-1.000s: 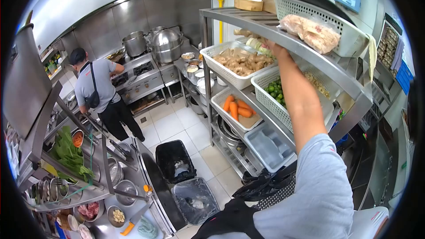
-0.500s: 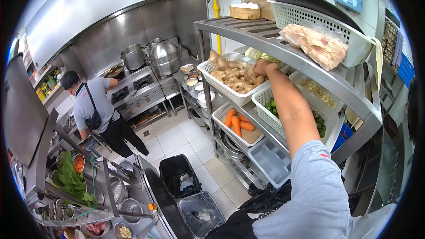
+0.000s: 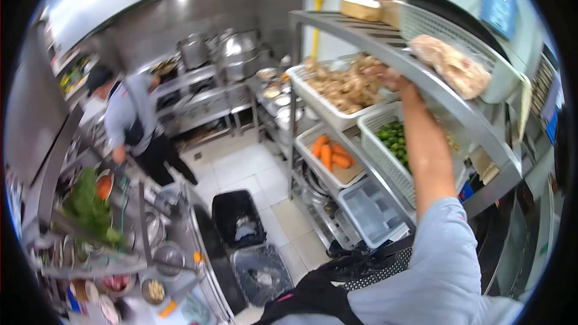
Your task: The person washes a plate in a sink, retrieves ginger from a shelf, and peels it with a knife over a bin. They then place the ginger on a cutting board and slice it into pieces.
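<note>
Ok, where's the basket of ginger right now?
The ginger basket sits on the steel rack's second shelf, right of centre, above the carrots and beside the limes; the right hand reaches into it.

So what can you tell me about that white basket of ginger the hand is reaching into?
The white perforated plastic basket is rectangular, with slotted walls and a thick rim, and is heaped with knobbly tan ginger roots. It sits level on the second tier of the steel wire rack, just under the top shelf, next to a similar basket of green limes. The person's right hand rests among the roots at its far end; whether it grips one is blurred.
</note>
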Tool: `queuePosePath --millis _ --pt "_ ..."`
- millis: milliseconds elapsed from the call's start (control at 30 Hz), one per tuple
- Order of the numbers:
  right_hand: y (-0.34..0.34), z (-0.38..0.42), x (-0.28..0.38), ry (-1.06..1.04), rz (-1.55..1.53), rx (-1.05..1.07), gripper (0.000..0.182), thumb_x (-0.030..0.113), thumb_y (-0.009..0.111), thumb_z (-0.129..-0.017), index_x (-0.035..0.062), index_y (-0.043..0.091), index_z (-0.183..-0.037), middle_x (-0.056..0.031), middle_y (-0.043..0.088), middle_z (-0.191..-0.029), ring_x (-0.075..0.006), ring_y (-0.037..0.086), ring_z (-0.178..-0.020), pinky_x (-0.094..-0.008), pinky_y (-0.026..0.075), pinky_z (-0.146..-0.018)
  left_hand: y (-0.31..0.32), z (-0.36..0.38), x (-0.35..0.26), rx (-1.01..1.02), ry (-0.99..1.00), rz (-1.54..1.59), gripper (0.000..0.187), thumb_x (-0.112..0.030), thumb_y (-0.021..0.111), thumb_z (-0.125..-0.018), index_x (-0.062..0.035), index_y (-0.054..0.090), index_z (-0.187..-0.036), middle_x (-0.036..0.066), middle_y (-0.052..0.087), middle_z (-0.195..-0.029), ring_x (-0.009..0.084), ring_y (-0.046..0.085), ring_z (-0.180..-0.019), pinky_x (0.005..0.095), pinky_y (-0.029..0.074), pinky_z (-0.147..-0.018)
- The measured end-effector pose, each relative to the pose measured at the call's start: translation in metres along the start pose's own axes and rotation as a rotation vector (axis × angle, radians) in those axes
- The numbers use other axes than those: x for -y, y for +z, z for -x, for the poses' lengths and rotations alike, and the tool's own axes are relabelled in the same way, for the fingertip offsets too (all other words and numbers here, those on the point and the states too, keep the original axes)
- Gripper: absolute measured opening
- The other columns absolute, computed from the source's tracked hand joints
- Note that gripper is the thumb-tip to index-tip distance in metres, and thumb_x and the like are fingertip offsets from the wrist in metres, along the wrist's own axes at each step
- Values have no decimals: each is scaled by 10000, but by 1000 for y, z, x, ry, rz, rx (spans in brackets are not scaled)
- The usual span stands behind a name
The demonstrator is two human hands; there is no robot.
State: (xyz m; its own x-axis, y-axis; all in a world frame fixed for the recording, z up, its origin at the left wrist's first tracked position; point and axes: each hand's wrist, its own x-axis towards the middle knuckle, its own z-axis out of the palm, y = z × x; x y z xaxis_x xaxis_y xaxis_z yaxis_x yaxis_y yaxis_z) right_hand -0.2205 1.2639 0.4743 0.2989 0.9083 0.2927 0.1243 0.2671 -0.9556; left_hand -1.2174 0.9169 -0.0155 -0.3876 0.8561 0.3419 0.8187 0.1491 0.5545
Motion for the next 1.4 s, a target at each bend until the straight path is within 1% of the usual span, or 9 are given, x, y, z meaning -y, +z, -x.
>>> queuePosePath --millis 67,133,167,367,767,967,1067,1100,1400 --pt "14 -1 -5 14 128 94 463 289 737 -844 122 598 -1253 -135 681 -1115 -272 657 -1031 -429 515 -905 23 5 60 22 -114 309 117 -69 538 -853 16 619 -853 53 594 -741 150 529 -721 332 449 -658" --pt "42 36 16 -64 -67 416 411 303 709 -871 124 615 -1229 -77 636 -1217 -211 631 -1087 -391 526 -912 3 0 29 54 -335 313 171 -44 533 -820 32 663 -899 157 656 -826 231 594 -784 354 485 -735" --pt "55 28 20 116 -8 118 399 276 695 -874 127 608 -1235 -39 619 -1238 -195 613 -1119 -371 521 -930 -9 -8 13 25 -302 277 186 -43 532 -814 34 662 -923 155 664 -848 247 612 -800 358 496 -765" --pt "191 56 34 179 -63 366 642 236 648 -908 109 380 -1477 -95 580 -1274 -241 627 -1076 -406 549 -936 -54 -64 -23 -121 2 131 233 42 547 -810 -18 669 -998 174 685 -1000 333 670 -928 414 547 -815" --pt "581 348 -44 268 383 1375 547 10 730 -582 106 538 -1085 40 571 -950 -80 558 -900 -259 478 -790 -6 -117 57 283 157 -260 228 -182 495 -905 -85 652 -1038 140 642 -1058 310 617 -1007 457 489 -863" --pt "712 485 -164 540 174 1635 1007 31 755 -615 84 297 -1511 -107 601 -1189 -162 586 -1074 -333 484 -936 -78 -87 53 468 106 -284 463 -123 583 -821 -122 524 -1280 191 571 -1145 359 618 -990 498 514 -823" --pt "762 555 -207 480 334 1627 1180 105 785 -647 5 54 -1568 -223 432 -1450 -269 509 -1270 -352 422 -1048 -87 -44 75 492 1 -127 512 -119 617 -771 -106 520 -1274 220 590 -1127 406 609 -1006 503 518 -833" --pt "771 574 -240 209 421 1565 1183 153 792 -625 -2 85 -1562 -248 416 -1467 -300 450 -1340 -357 377 -1099 -95 -29 88 503 -2 -55 516 -123 627 -759 -102 524 -1265 229 598 -1116 419 608 -1005 501 519 -833" --pt "767 537 -194 396 561 748 890 215 770 -599 49 466 -1418 -247 569 -1336 -340 567 -1244 -364 440 -1045 -188 122 104 203 -301 151 455 -116 579 -763 -59 522 -1211 235 629 -1060 416 624 -981 470 515 -868"
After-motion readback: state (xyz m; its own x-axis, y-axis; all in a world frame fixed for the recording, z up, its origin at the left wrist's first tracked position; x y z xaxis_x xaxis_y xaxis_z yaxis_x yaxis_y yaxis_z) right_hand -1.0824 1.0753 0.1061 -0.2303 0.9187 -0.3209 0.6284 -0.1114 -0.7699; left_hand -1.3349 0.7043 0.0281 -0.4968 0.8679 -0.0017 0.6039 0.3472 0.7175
